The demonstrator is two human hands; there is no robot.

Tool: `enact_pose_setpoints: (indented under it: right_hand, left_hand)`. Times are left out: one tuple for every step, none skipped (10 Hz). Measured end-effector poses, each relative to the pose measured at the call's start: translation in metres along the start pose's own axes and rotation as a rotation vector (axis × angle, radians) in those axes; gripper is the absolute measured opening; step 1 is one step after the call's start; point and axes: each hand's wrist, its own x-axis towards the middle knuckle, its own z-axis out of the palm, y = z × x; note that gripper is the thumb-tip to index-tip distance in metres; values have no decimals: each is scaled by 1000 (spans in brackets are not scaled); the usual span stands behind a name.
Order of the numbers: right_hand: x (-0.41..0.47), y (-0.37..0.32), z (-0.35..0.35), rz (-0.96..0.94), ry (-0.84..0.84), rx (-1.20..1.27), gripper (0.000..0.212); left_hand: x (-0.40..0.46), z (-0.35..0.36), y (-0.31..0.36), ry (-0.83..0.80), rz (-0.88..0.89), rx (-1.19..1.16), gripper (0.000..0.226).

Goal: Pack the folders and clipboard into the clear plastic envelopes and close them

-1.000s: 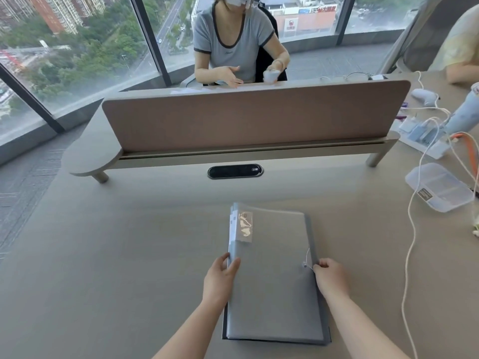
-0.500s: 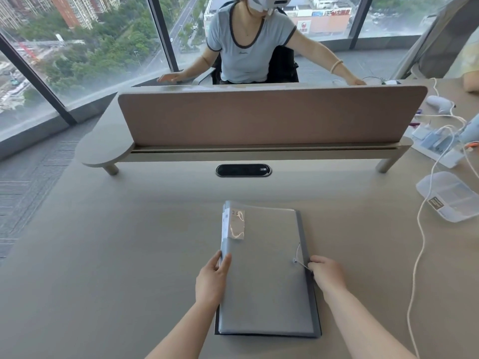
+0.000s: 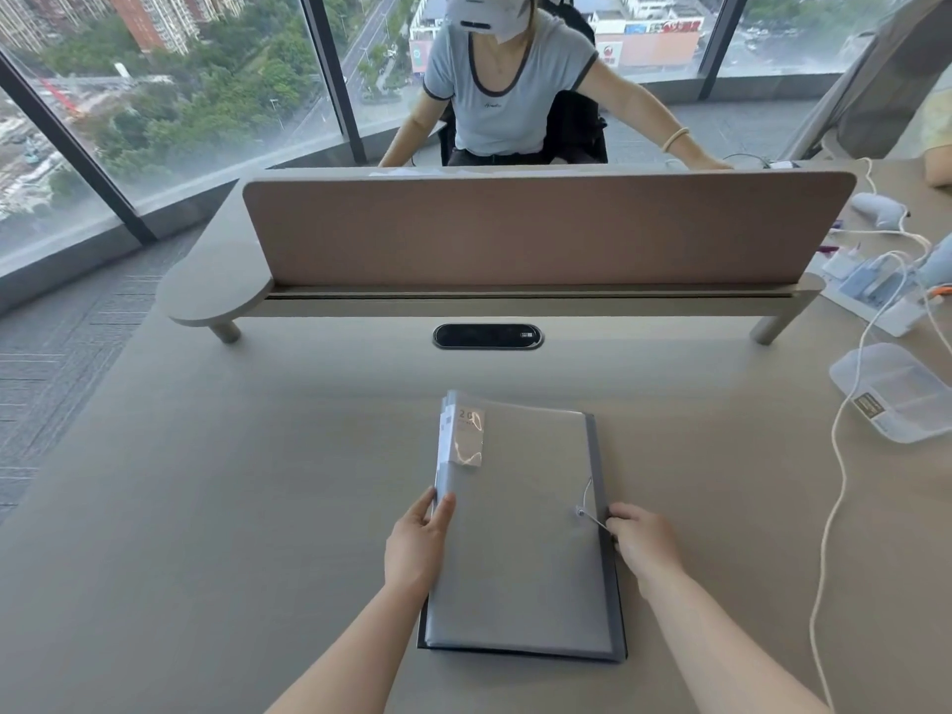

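Flat on the grey desk (image 3: 206,507), the thin, flexible, slippery-looking clear plastic envelope (image 3: 520,548) holding dark folders is pinched at its left edge by the left hand (image 3: 414,546), its closure string (image 3: 592,517) gripped by the right hand (image 3: 641,541).

Two hands, the left hand (image 3: 416,546) and the right hand (image 3: 644,542), are at one clear plastic envelope (image 3: 520,533) with one string closure (image 3: 587,499). One clear compartment box (image 3: 896,391) sits to the right, one divider panel (image 3: 541,226) stands behind, and one person (image 3: 510,79) sits opposite.
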Motion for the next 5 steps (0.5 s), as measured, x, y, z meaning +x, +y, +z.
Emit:
enact_pose_setpoints:
  right_hand:
    - [2,2,0,1,-5,11,32]
    - [1,1,0,-3,-6,14,33]
    - [6,9,-1,-9,-12,17,33]
    - [2,4,-3,-9,2,66,35]
    - [-18,12,-9,-23,72,121,26]
  left_hand:
    - [0,0,-1,2,0,9,54]
    - [-1,0,2,6,3,16,54]
    - [0,-1,-1,-11,-6,4,57]
    - [3,-5,3,-32,-13,-56,59]
    - [-4,-9,-6,-20,4,-99,59]
